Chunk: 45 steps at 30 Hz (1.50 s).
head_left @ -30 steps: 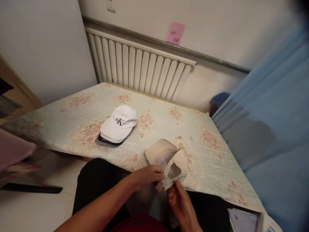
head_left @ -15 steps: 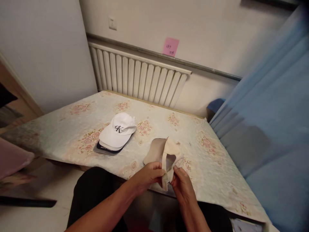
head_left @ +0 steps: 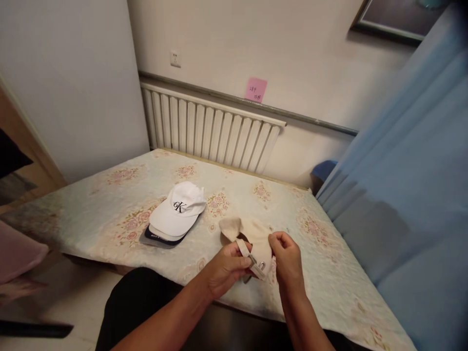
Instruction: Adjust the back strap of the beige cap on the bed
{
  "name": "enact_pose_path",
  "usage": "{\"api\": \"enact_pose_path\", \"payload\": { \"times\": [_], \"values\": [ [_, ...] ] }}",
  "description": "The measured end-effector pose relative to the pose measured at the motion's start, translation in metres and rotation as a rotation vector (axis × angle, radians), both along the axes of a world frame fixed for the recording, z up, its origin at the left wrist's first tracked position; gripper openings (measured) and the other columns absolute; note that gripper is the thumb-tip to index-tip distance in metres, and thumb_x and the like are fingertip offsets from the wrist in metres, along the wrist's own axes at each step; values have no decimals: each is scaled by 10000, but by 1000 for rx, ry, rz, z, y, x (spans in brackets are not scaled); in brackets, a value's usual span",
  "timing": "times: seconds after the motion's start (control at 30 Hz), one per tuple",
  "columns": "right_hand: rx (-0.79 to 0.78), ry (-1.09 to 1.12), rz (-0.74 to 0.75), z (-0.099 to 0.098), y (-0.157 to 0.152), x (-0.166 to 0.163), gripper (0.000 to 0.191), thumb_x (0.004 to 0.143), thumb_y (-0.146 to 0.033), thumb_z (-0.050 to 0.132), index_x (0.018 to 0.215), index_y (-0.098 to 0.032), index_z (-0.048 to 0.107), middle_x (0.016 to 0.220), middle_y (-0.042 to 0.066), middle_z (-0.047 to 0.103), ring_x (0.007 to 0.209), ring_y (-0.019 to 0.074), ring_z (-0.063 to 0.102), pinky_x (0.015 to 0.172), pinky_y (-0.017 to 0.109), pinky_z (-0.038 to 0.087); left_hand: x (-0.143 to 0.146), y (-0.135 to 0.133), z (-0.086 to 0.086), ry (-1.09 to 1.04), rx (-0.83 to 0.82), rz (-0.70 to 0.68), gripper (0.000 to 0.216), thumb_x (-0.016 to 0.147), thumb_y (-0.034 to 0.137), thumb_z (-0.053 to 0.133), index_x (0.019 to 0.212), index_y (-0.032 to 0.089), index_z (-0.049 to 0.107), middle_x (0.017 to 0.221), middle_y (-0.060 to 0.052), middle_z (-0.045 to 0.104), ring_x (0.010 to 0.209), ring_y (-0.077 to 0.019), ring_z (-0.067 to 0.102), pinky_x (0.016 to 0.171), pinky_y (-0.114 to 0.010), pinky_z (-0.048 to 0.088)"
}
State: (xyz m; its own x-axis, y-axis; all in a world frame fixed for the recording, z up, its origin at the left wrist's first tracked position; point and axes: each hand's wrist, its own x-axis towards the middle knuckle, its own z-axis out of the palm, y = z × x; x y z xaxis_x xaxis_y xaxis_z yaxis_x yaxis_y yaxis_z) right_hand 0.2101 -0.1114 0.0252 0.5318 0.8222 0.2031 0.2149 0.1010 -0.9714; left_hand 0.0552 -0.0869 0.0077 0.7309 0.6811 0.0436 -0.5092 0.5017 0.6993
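Observation:
A beige baseball cap (head_left: pixel 256 231) is held between both hands above the front edge of the bed, its back strap toward me and its brim pointing away to the left. My left hand (head_left: pixel 228 267) is closed on the strap by its metal buckle (head_left: pixel 252 260). With thumb and fingers my right hand (head_left: pixel 287 251) pinches the right edge of the cap's crown. To the left, a white cap (head_left: pixel 177 208) with black letters lies stacked on a dark cap (head_left: pixel 164 239), and a grey brim shows beneath them.
The floral-covered bed (head_left: pixel 234 190) spreads out before my knees. Behind it are a white radiator (head_left: pixel 208 126) and a wall with a pink note (head_left: pixel 256 89). A blue curtain (head_left: pixel 413 195) hangs at the right. Pink cloth (head_left: pixel 20 253) appears at the left edge.
The beige cap has been turned, so its strap and buckle now face me more openly. My right hand has moved up from near the strap to the crown's edge. The camera view has tilted upward.

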Motion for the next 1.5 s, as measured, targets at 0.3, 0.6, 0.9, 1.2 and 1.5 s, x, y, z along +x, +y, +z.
{"api": "enact_pose_path", "payload": {
  "times": [0.3,0.6,0.9,1.2,1.5],
  "values": [
    [91,-780,-225,5,24,-18,172,796,-250,478,632,-205,503,573,-24,496,536,130,439,569,268,325,6,13,-37,-197,-165,203,358,694,162,692,1006,215,523,949,-27,601,844,-156,592,813,-322,441],
    [64,-623,-120,-23,17,-24,159,826,-315,480,803,-193,578,733,40,604,675,176,539,667,298,401,-1,22,-67,-191,-298,240,374,688,130,679,1030,202,544,946,-35,633,861,-164,608,833,-325,439],
    [-178,6,176,-84,-78,-60,236,768,-442,584,687,-220,571,491,-38,488,434,127,447,454,261,335,3,9,-47,-248,-256,146,427,720,131,639,1133,177,543,1019,-84,635,871,-183,603,798,-319,446],
    [47,1072,220,-89,-53,-51,223,684,-364,734,778,-206,609,667,-29,606,461,62,440,428,197,372,12,-5,-46,-195,-222,149,358,683,114,653,1034,147,592,940,-79,643,800,-176,597,749,-302,444],
    [73,1237,188,-74,-40,-45,145,669,-165,753,776,-149,657,662,-16,659,448,45,458,412,175,399,6,-9,-52,183,-158,247,247,688,288,691,836,135,566,754,-29,611,654,-131,562,677,-278,431]
  ]
}}
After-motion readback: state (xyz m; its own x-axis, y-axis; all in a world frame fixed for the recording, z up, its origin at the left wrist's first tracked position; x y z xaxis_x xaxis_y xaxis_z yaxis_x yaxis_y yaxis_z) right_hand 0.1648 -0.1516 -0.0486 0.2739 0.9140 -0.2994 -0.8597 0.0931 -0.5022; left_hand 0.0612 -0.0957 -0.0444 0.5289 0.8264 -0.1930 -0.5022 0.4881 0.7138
